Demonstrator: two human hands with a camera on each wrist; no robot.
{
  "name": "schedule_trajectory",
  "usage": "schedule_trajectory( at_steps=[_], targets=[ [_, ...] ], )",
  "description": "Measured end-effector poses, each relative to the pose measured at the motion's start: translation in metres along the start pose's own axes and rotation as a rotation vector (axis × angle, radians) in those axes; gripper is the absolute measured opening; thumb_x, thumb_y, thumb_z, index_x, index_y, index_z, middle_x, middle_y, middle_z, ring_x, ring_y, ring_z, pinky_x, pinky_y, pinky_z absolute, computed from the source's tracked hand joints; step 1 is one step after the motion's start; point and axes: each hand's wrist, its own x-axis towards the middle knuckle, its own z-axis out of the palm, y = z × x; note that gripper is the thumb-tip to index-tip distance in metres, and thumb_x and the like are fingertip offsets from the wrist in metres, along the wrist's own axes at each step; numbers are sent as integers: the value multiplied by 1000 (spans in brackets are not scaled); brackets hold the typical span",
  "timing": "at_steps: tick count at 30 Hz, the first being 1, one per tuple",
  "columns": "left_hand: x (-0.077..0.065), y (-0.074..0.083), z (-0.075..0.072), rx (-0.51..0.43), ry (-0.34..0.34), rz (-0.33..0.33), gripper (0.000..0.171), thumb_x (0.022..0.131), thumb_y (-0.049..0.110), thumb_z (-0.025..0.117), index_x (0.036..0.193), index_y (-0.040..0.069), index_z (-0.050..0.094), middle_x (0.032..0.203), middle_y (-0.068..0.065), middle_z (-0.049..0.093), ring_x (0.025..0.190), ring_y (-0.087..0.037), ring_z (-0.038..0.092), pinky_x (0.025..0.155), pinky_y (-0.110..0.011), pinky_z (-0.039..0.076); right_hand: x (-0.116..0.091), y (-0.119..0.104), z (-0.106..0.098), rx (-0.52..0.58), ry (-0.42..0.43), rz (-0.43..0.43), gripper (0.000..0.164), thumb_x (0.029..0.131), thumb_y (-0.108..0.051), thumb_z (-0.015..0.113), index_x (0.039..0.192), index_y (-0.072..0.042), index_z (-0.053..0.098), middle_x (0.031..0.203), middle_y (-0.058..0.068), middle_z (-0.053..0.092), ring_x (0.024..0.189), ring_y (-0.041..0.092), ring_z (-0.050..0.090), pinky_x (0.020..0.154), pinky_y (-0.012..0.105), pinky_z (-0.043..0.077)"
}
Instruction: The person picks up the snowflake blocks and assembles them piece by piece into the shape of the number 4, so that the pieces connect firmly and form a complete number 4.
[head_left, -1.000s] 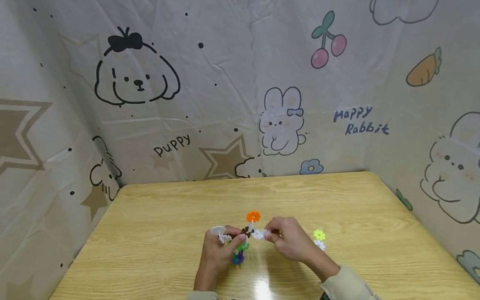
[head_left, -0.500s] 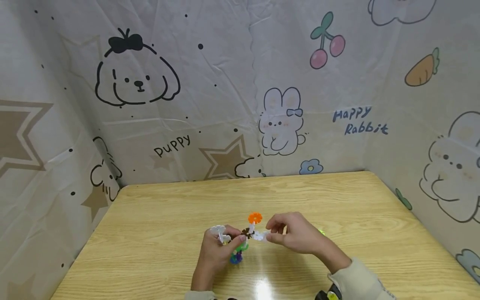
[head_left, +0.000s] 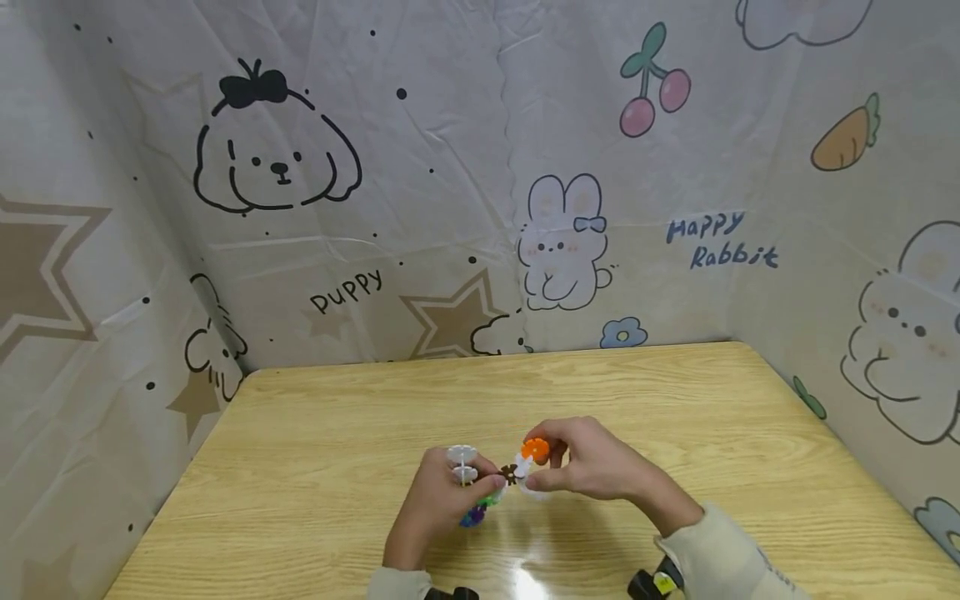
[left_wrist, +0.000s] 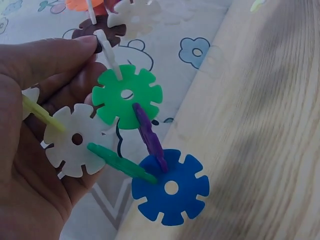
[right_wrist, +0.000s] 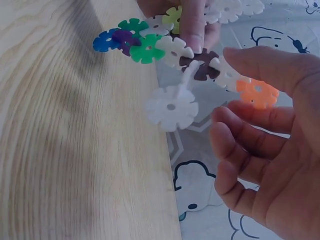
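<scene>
My left hand (head_left: 446, 492) pinches a brown notched plastic disc (left_wrist: 102, 31) between thumb and fingers. Interlocked discs branch from it: a green disc (left_wrist: 127, 96), a purple disc (left_wrist: 150, 136) and a blue disc (left_wrist: 172, 200) hang below the hand, and a white disc (left_wrist: 75, 140) lies against the palm side. On the other side an orange disc (right_wrist: 257, 93) sits at the end of a white one. My right hand (head_left: 600, 462) curves loosely around that end, thumb and fingers apart. Another white disc (right_wrist: 171, 108) sticks out below the brown one.
The assembly is held above a wooden table (head_left: 337, 433). Fabric with cartoon prints (head_left: 435, 208) stands behind and at the sides. A small yellow-green piece (left_wrist: 257, 5) lies on the table. A black device (head_left: 652, 583) shows by the right sleeve.
My right hand has let go of the white disc at the right and opened slightly around the orange one. The assembly has turned, bringing the orange disc rightward and lower.
</scene>
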Motion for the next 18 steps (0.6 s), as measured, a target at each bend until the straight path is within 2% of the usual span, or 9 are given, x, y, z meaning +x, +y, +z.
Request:
schedule_trajectory(
  at_steps=[7,9,14,18],
  targets=[
    [4,5,1,22,-75,-7,4,85,7,80,83,10,78,78,4,72,66,-9,61,65,-27,53,3,-3,0,15,-61,17,38,84,-30,81,111,-6,69,86,-7,64,74,11,57,62,28,50],
    [5,6,1,18,-89,0,5,84,4,80,83,8,78,78,3,72,66,-8,62,64,-27,53,4,-3,1,6,-69,10,35,83,-28,82,109,-7,70,87,-7,65,74,10,57,63,28,50],
    [7,8,1,30,-119,-2,4,83,0,79,81,3,77,79,3,73,66,-7,61,62,-26,53,5,-4,2,6,-70,-14,21,82,-20,83,97,-10,73,82,-9,65,69,8,55,59,26,49],
    [7,10,0,64,-131,7,5,84,2,79,79,5,77,79,3,73,67,-7,62,62,-26,53,5,-2,5,42,-54,-24,12,82,-16,83,89,-13,74,76,-9,64,66,7,54,56,24,48]
  ],
)
